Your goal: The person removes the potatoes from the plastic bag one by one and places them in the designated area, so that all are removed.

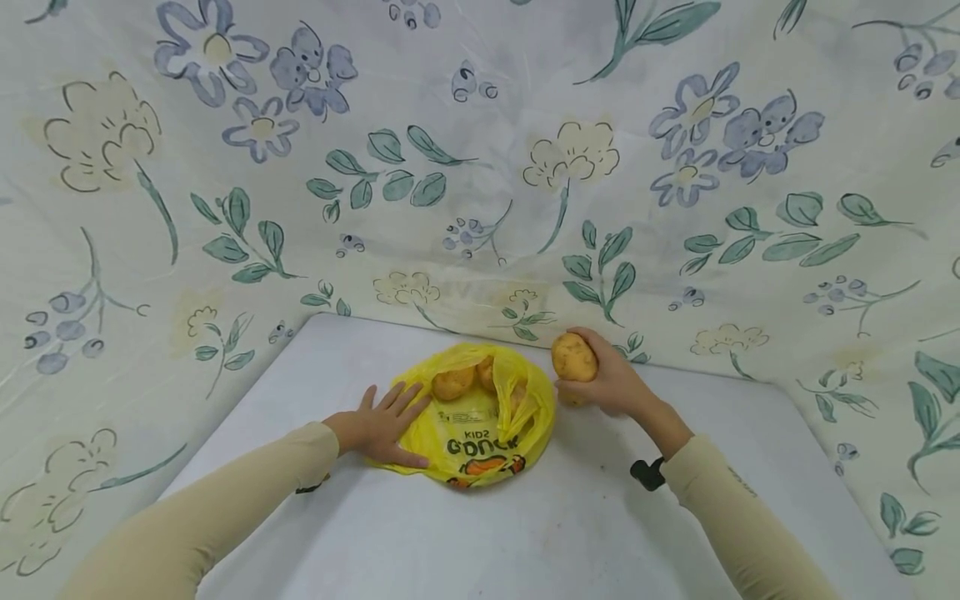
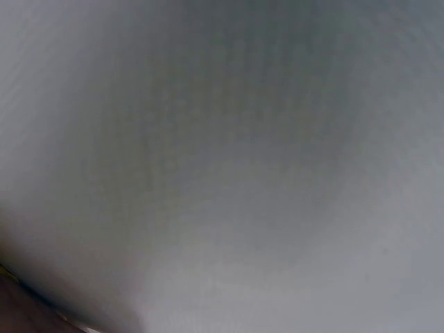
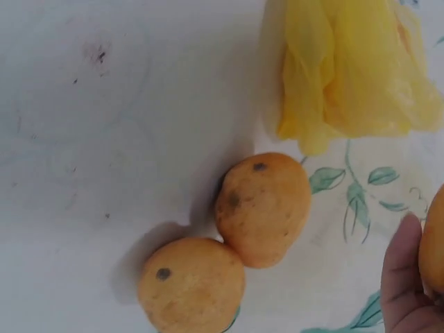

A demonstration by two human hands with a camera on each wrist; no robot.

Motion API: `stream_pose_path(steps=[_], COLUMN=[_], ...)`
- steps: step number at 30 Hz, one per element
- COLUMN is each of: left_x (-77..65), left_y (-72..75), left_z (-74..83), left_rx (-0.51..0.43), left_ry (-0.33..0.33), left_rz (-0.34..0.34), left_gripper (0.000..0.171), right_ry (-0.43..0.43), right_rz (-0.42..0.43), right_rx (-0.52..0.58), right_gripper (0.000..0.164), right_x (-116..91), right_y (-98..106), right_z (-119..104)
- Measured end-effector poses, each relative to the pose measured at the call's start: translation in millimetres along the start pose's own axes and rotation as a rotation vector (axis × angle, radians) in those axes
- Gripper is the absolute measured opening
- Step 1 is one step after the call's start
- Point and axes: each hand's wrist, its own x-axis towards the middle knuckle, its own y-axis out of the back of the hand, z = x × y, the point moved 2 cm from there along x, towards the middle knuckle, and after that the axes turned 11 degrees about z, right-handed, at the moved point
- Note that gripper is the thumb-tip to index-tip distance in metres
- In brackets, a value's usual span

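Note:
My right hand [image 1: 611, 385] holds a potato [image 1: 574, 357] just to the right of a yellow plastic bag [image 1: 465, 425]. The right wrist view catches part of that hand and the held potato [image 3: 433, 243] at its right edge. Two more potatoes, one [image 3: 263, 208] touching the other [image 3: 191, 284], sit on the table there. Inside the bag's opening a potato [image 1: 454, 383] shows, with another [image 1: 486, 372] beside it. My left hand [image 1: 382, 425] rests on the bag's left side with its fingers spread. The left wrist view is mostly blurred grey.
The white table [image 1: 480, 542] carries small dark specks of dirt. A floral-print sheet [image 1: 480, 167] rises behind it and at both sides, close behind the bag. A small black device [image 1: 647, 473] is at the right wrist.

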Motion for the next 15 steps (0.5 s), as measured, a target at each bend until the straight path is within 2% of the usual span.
stream_pose_path(steps=[5,15], left_x=[-0.7,0.2], left_y=[0.4,-0.4], left_z=[0.5,-1.1], left_rx=[-0.002,0.0], left_ry=[-0.008,-0.01], left_rz=[0.002,0.011], left_gripper=[0.118,0.117], right_ry=[0.005,-0.075], right_rz=[0.033,0.048], right_rx=[-0.005,-0.04], right_gripper=[0.084,0.089], right_x=[2.4,3.8], right_y=[5.4,15.8], right_z=[10.5,36.0])
